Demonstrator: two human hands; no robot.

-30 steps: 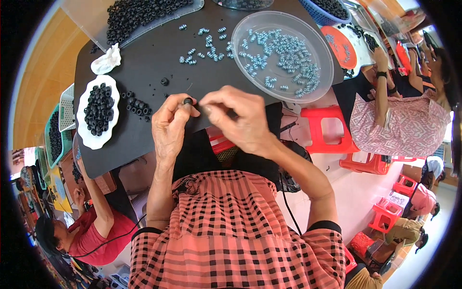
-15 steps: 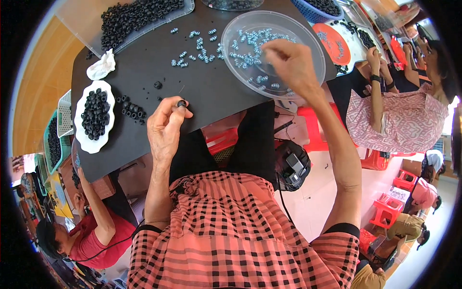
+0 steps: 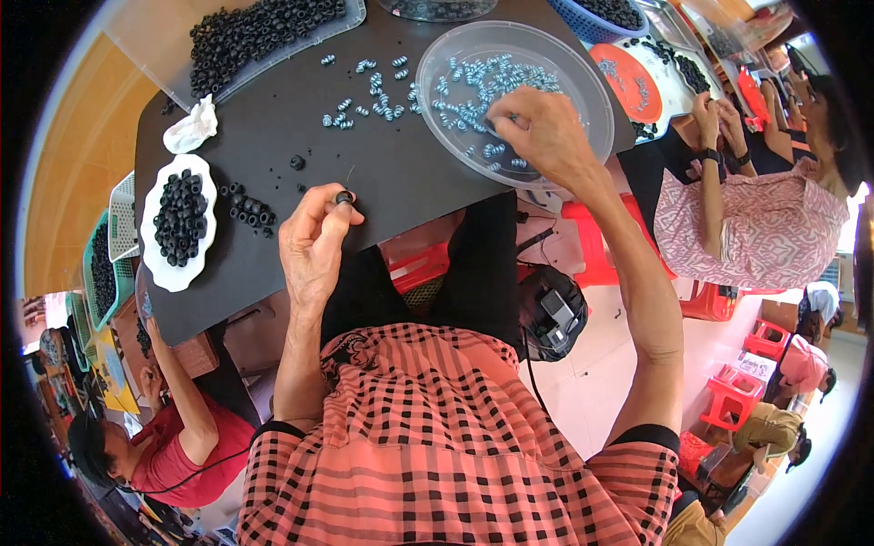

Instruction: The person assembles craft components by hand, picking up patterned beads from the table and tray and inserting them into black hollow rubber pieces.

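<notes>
Out from beside my left hand, where it was a second earlier, my right hand had moved over to the round clear tray. Half a second before, it was a blur above that tray; now it showed sharply, its fingertips slightly closer to my side.

One black bead sat between the thumb and forefinger of my left hand, pinched firmly with its round end upward, near the front edge of the dark table. That grip had hardly changed; the other fingers were curled in behind, and the forearm rose almost straight from my checked sleeve.

My right arm was bent wide at the elbow, its forearm slanting forward and inward. The hand hung with its back upward, fingers curled and tips drawn close together among the blue striped beads in the tray; I could not tell whether they had closed on one.

Left of the tray, loose striped beads lay scattered on the tabletop. Farther left, a small cluster of black beads lay just beside a white scalloped dish heaped with more. Behind the dish was a crumpled white cloth, near a clear bin of black beads.
</notes>
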